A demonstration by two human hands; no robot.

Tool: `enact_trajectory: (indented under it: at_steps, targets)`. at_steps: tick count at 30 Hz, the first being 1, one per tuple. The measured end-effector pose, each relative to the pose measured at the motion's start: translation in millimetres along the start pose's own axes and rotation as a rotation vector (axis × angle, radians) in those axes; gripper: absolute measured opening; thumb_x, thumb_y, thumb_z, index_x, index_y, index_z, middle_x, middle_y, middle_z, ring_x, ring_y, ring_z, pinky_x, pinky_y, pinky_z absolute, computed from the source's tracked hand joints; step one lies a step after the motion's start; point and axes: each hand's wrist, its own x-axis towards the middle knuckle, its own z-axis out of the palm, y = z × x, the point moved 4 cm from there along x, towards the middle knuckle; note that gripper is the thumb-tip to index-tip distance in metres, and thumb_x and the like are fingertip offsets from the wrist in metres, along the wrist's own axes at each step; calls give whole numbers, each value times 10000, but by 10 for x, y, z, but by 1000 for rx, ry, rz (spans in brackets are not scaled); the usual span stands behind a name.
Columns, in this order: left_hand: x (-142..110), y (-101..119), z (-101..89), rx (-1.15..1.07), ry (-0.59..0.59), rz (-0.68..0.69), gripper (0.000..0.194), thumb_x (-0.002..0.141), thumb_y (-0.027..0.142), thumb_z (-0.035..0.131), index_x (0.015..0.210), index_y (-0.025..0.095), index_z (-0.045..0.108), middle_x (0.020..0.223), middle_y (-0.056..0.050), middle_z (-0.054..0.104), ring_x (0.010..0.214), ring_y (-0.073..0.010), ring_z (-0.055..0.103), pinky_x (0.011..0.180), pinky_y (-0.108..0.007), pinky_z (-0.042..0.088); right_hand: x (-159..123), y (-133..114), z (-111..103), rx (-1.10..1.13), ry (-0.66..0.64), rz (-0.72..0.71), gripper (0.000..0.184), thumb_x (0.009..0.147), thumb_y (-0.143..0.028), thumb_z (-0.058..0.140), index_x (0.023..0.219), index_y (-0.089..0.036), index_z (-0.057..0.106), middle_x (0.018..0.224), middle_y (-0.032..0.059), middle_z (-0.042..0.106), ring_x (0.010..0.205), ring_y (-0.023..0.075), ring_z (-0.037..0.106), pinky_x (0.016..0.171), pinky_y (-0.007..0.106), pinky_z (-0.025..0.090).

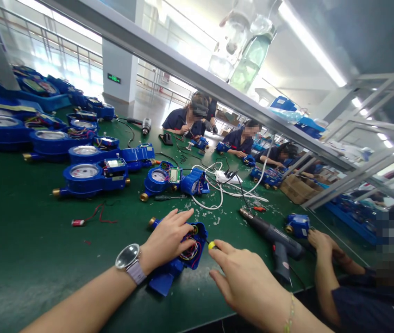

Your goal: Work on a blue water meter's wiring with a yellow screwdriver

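My left hand [165, 240], a watch on its wrist, lies over a blue water meter [179, 259] on the green table, fingers spread flat on its top. The meter's housing is open, and red, black and other coloured wires [190, 252] show inside. My right hand [243, 277] is just right of the meter, fingers curled round a small tool with a yellow tip [212, 245] that points at the open housing.
Several blue meters [89, 175] line the table to the left, another open one [169, 179] lies ahead among white cables [217, 189]. A grey power screwdriver [273, 236] lies to the right. A co-worker's hand [322, 240] rests beside it; more people work further back.
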Motion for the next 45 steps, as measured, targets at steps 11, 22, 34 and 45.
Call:
enact_trajectory:
  at_steps: [11,22,34,45]
  targets:
    - [-4,101,61,69,6,-1,366,863,256,641,1213,185,561,1415,-137,529,1261,-289,526,1066,-554,371,-150,249,627,207,406,-58,397,893,-103,414,1219,-140,637,1327,116,589,1123,252,625,944,416,538]
    - [77,62,149,187,-38,55,493,890,305,585,1363,199,498,1472,-153,459,1255,-340,513,1039,-558,367,-133,309,661,297,549,-157,355,903,-95,428,1192,-120,634,1305,130,604,1078,243,638,901,396,555]
    - [355,-419,-145,-150,-277,-146,525,899,371,525,1373,149,487,1378,-128,571,1231,-284,574,1039,-436,470,-367,917,1229,560,796,239,262,924,-167,398,1034,-172,636,1276,140,584,1124,212,608,941,389,519]
    - [6,-380,-185,-49,-374,-217,534,951,507,434,1361,177,527,1343,-117,599,1209,-273,598,1032,-434,488,366,645,1186,579,792,179,338,940,-292,483,1219,-125,578,1181,157,608,1134,251,556,985,446,451]
